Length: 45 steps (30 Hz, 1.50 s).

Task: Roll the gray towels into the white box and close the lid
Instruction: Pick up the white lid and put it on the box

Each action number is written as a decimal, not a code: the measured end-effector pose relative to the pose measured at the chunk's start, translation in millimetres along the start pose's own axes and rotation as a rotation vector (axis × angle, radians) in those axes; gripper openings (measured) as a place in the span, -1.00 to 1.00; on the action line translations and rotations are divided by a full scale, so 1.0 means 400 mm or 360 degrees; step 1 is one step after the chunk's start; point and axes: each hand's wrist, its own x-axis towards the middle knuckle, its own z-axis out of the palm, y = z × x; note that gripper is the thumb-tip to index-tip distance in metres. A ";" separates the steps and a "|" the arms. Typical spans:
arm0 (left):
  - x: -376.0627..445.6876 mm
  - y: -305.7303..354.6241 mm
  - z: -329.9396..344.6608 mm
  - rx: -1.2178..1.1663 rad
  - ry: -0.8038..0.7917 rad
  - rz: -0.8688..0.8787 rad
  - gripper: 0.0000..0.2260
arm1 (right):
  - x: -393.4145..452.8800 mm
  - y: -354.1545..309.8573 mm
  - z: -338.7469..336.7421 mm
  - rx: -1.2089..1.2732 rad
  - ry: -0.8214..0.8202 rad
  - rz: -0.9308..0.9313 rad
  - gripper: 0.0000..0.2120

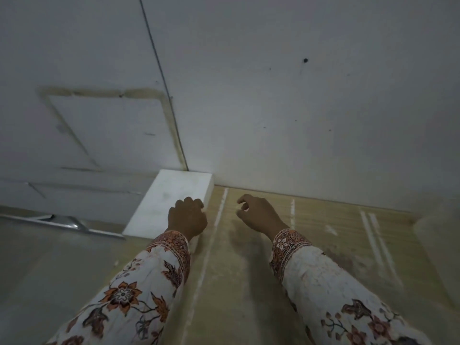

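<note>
The white box (171,195) lies flat with its lid down, at the left end of a straw mat against the wall. My left hand (187,217) rests with curled fingers on the box's near right edge. My right hand (258,214) hovers over the mat just right of the box, fingers bent and apart, holding nothing. No gray towels show anywhere in view. Both arms wear floral sleeves.
The tan mat (311,245) with pale stripes runs from the box to the right along the white wall (273,95). A metal bar (67,224) lies on the floor to the left of the box. A thin cable (161,78) runs down the wall.
</note>
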 end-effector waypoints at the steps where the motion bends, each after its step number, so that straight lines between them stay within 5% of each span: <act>1: 0.009 -0.034 0.011 0.0069 -0.0044 -0.0011 -0.67 | 0.014 -0.017 0.026 -0.0018 -0.0083 -0.0007 -0.61; 9: 0.066 -0.208 0.113 0.0069 -0.0068 -0.0105 -0.59 | 0.130 -0.096 0.187 -0.0037 -0.0597 0.0094 -0.41; 12: 0.093 -0.254 0.140 -0.0163 -0.0033 -0.0327 -0.51 | 0.175 -0.124 0.236 0.0010 -0.0544 0.0151 -0.40; 17: 0.145 -0.323 0.169 -0.0400 -0.0104 -0.0707 0.09 | 0.231 -0.146 0.288 0.0082 -0.0296 0.0193 -0.24; 21: 0.164 -0.344 0.177 -0.0444 0.0017 -0.0646 0.12 | 0.255 -0.161 0.300 0.0475 -0.0158 0.0438 -0.14; 27: 0.148 -0.358 0.201 -0.0512 0.0103 -0.0495 0.05 | 0.271 -0.163 0.281 0.0515 -0.0261 0.0790 -0.65; 30: 0.136 -0.363 0.202 -0.0536 0.0048 -0.0367 0.02 | 0.245 -0.140 0.264 0.0900 -0.0268 0.0933 -0.69; 34: 0.133 -0.367 0.184 -0.0477 -0.0132 -0.0088 0.02 | 0.205 -0.087 0.228 0.0958 -0.0332 0.1081 -0.58; 37: 0.136 -0.347 0.158 -0.0406 -0.0292 0.0140 0.00 | 0.187 -0.032 0.190 0.0300 -0.0156 0.0911 -0.48; 39: 0.133 -0.327 0.153 -0.0349 -0.0346 0.0216 0.00 | 0.188 0.000 0.167 0.0044 0.0104 0.0884 -0.21; 42: 0.111 -0.314 0.167 -0.0313 -0.0350 0.0219 0.00 | 0.197 0.030 0.153 0.0139 0.0162 0.0768 0.17; 45: 0.081 -0.316 0.181 -0.0292 -0.0257 0.0194 -0.03 | 0.207 0.063 0.159 0.0489 0.0089 0.0648 0.27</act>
